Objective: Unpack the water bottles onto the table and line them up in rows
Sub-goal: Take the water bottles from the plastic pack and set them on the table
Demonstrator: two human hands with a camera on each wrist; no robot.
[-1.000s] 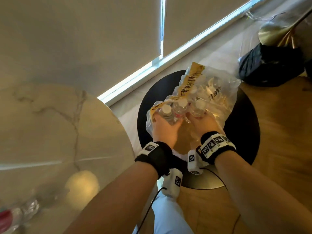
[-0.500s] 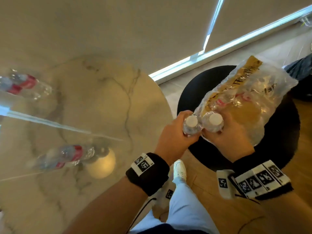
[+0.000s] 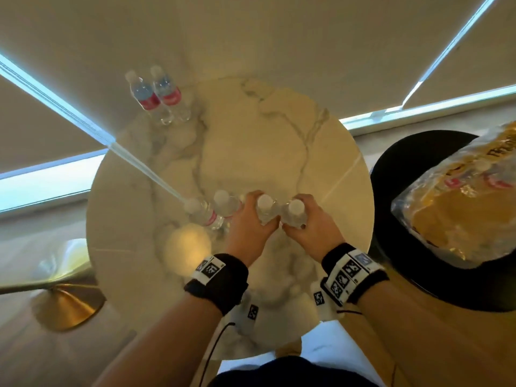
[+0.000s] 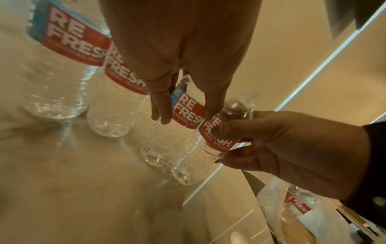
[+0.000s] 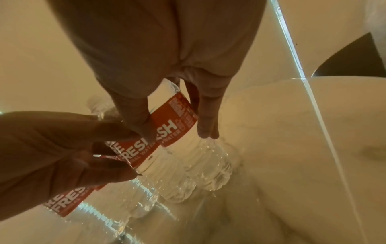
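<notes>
Head view: left hand and right hand each grip one water bottle, left bottle and right bottle, upright on the round marble bench beside two standing bottles; another pair sits at the far edge, with open room mid-bench. Left wrist view: fingers curl around the label, bottles touching, so a sloppy release could topple the row. Right wrist view: fingers wrap the right bottle, bench rim near, so it could tip off.
</notes>
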